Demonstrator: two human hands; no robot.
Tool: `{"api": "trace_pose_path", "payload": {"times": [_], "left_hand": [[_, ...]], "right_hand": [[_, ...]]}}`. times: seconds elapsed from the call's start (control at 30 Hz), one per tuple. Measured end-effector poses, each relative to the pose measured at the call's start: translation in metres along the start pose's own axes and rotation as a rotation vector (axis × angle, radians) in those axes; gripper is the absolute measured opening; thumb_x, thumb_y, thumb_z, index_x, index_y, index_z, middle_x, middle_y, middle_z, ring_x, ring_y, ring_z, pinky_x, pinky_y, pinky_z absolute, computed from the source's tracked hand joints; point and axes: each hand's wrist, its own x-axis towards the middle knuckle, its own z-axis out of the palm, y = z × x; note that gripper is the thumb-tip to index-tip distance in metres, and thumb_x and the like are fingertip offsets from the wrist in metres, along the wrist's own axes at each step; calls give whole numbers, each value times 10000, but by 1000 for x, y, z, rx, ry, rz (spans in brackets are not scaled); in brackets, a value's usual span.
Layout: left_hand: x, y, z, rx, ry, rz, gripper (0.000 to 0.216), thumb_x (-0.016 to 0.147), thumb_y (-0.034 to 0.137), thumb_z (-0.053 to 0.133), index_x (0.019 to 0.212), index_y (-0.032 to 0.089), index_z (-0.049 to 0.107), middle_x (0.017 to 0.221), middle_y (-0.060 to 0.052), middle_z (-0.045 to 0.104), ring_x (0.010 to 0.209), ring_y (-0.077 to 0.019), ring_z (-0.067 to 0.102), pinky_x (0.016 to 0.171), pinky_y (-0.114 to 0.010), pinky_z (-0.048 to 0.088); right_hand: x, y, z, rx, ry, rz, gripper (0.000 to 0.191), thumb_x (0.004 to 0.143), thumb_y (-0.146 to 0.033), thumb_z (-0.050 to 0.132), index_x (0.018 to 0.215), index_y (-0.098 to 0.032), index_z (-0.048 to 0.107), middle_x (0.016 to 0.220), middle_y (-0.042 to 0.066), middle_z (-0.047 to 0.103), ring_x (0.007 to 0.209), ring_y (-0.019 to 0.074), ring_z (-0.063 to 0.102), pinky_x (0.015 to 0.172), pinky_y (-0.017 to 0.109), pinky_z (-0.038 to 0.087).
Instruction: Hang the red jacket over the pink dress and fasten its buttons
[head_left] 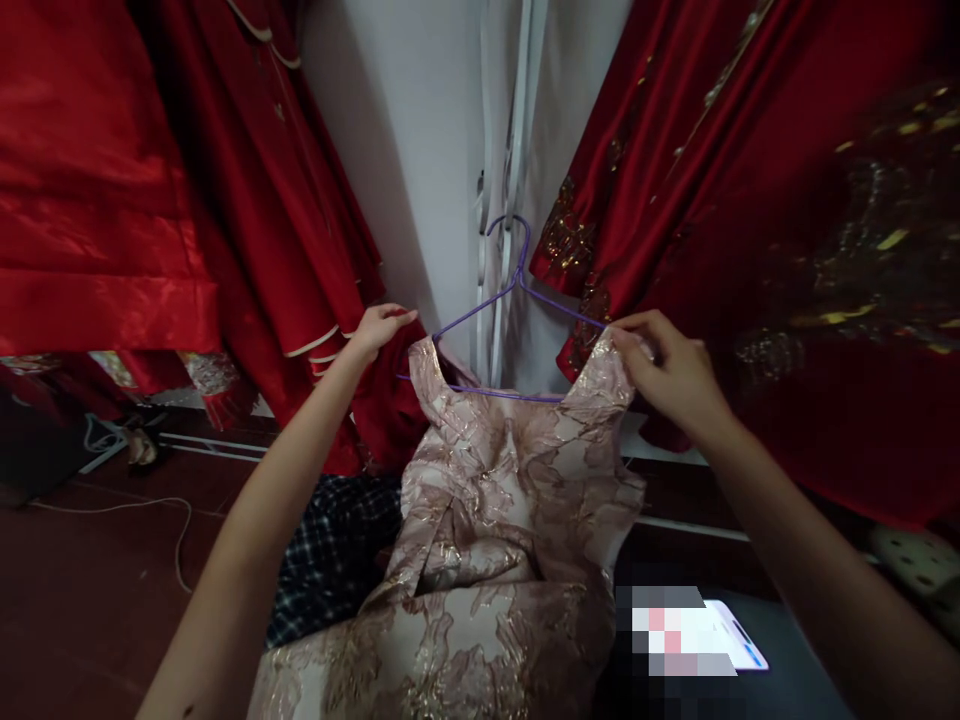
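Observation:
A pale pink and gold brocade dress (495,500) hangs in front of me on a thin purple wire hanger (517,280). The hanger's hook rests against a white post in the corner. My left hand (381,328) is at the hanger's left end beside the dress's left shoulder strap, fingers curled round the wire or strap there. My right hand (671,375) pinches the dress's right shoulder strap at the hanger's right arm. The dress's skirt falls down toward my lap.
Red satin garments (112,200) hang at the left, and red gowns with gold embroidery (787,200) hang at the right. A white wall corner (420,150) is behind. A lit phone screen (735,640) lies at lower right. Checked cloth (337,550) and a dark red floor (90,600) are below.

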Motion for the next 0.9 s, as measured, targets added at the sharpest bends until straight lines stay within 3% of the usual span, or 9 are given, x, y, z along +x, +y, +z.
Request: {"api": "trace_pose_path", "payload": {"times": [0.1, 0.27, 0.4, 0.53, 0.63, 0.7, 0.77, 0.83, 0.9], "left_hand": [[-4, 37, 36, 233, 117, 265, 228, 726, 375, 612, 730, 147, 596, 733, -35, 609, 761, -169, 563, 722, -270, 411], [-34, 83, 74, 459, 70, 432, 197, 828, 280, 504, 941, 132, 568, 854, -102, 622, 839, -201, 561, 781, -305, 382], [-31, 75, 64, 579, -47, 322, 232, 836, 306, 482, 899, 104, 577, 834, -131, 619, 775, -210, 567, 714, -311, 392], [-10, 66, 45, 747, -72, 270, 290, 848, 328, 441, 750, 111, 606, 725, -123, 594, 743, -224, 564, 697, -328, 382], [1, 69, 45, 663, -17, 451, 340, 866, 379, 411, 738, 133, 609, 746, -84, 583, 787, -187, 532, 751, -304, 372], [4, 72, 52, 554, -126, 517, 388, 864, 430, 401, 696, 137, 591, 695, -43, 547, 738, -160, 502, 727, -279, 370], [4, 75, 58, 438, -265, 480, 445, 858, 480, 381, 638, 135, 554, 600, -6, 473, 617, -126, 445, 646, -260, 360], [2, 77, 61, 340, -339, 421, 471, 843, 514, 380, 593, 138, 515, 544, 17, 405, 532, -96, 371, 581, -250, 332], [-2, 78, 59, 279, -374, 404, 460, 815, 521, 428, 567, 141, 501, 525, 24, 383, 509, -84, 344, 559, -245, 317]], "right_hand": [[-8, -22, -8, -197, 48, -75, 163, 845, -343, 459, 923, -258, 574, 835, 3, 658, 757, 190, 581, 758, 340, 357], [-21, -43, -10, -337, 74, -125, 184, 875, -347, 388, 932, -262, 540, 885, 43, 654, 827, 252, 570, 769, 398, 336], [-12, -26, -6, -110, -2, -70, 180, 845, -396, 441, 891, -260, 550, 875, 34, 664, 777, 225, 592, 713, 338, 382], [12, -6, 8, 160, -98, 49, 318, 794, -479, 488, 637, -203, 487, 585, 1, 562, 559, 139, 522, 538, 240, 357], [23, -6, 17, 189, -113, 15, 369, 776, -462, 501, 541, -199, 394, 490, -28, 458, 488, 105, 455, 501, 225, 330], [25, -8, 18, 160, -99, -15, 359, 775, -445, 495, 533, -203, 388, 479, -33, 437, 473, 102, 438, 489, 226, 321], [27, -5, 15, 160, -106, -20, 355, 771, -443, 494, 530, -206, 386, 468, -36, 420, 458, 101, 425, 475, 228, 312], [35, 3, 12, 181, -192, 13, 376, 760, -455, 500, 506, -206, 377, 447, -34, 404, 437, 102, 416, 455, 231, 306], [47, 13, 12, 203, -409, 111, 403, 755, -489, 489, 478, -208, 403, 426, -23, 420, 414, 111, 421, 435, 245, 320]]}}
